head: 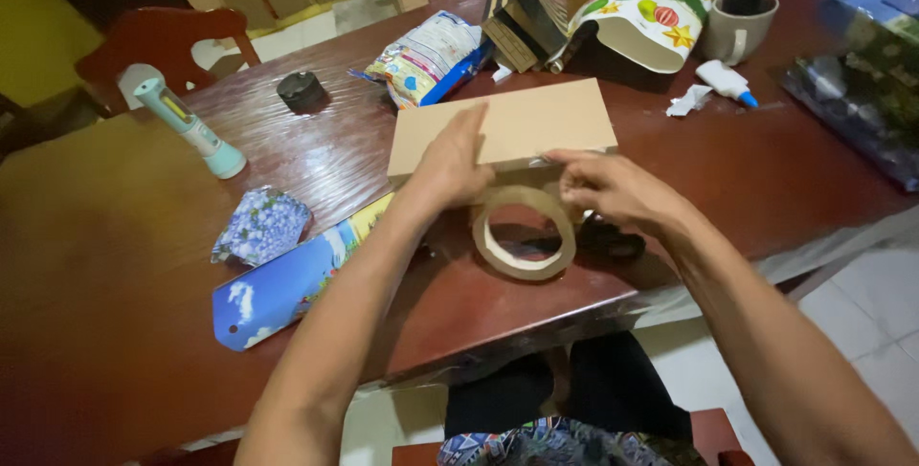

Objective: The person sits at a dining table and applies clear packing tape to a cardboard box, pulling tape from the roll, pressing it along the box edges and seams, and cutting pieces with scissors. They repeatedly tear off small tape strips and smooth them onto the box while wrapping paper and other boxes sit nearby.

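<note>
A dark reddish-brown wooden counter under clear plastic sheeting is carrying everything here. Near its middle a flat rectangular box of plain brown cardboard is lying, and the left hand is pressing down on the box's near left part, palm flat and fingers spread, gripping nothing. The right hand is working at the box's near edge, its fingertips pinched together on what looks like a strip of tape, though the strip itself is too small to make out. Just below the box, between the two hands, a wide roll of tan packing tape is standing tilted on the counter, touching the right hand. To the left, a long blue printed paper bag is lying flat, with a crumpled blue floral wrapper just beside it. Farther left a pale teal flashlight is lying, and a small black round cap is sitting well apart from it.
</note>
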